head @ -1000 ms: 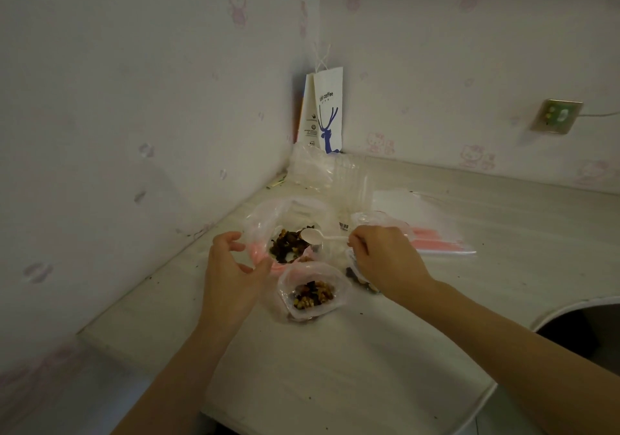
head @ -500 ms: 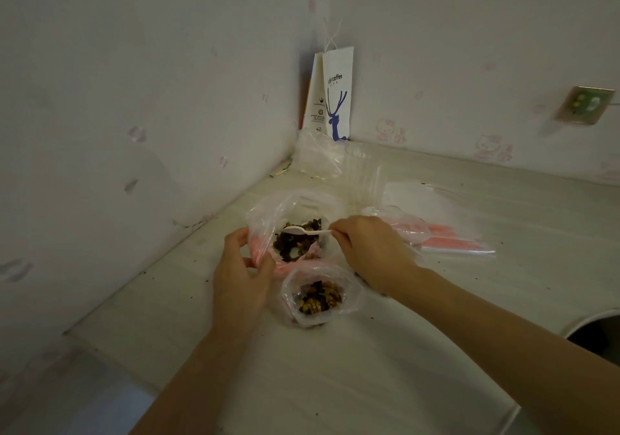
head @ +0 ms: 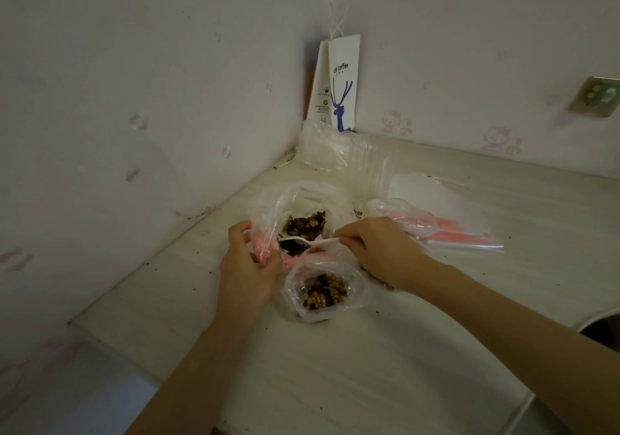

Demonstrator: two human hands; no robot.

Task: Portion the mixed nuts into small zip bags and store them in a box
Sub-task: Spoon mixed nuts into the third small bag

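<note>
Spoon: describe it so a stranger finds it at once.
On the table sit a near bag and a far bag of nuts, both open. The spoon dips into the far bag, held by the right hand: the only white rigid thing there.

Both bare forearms reach forward from the lower edge, the left hand (head: pixel 250 268) pinching the rim of the large bag (head: pixel 266 206) between thumb and curled fingers, the right hand (head: pixel 380 250), knuckles up, gripping the handle of the white spoon (head: pixel 310 242) with its fingertips.
</note>
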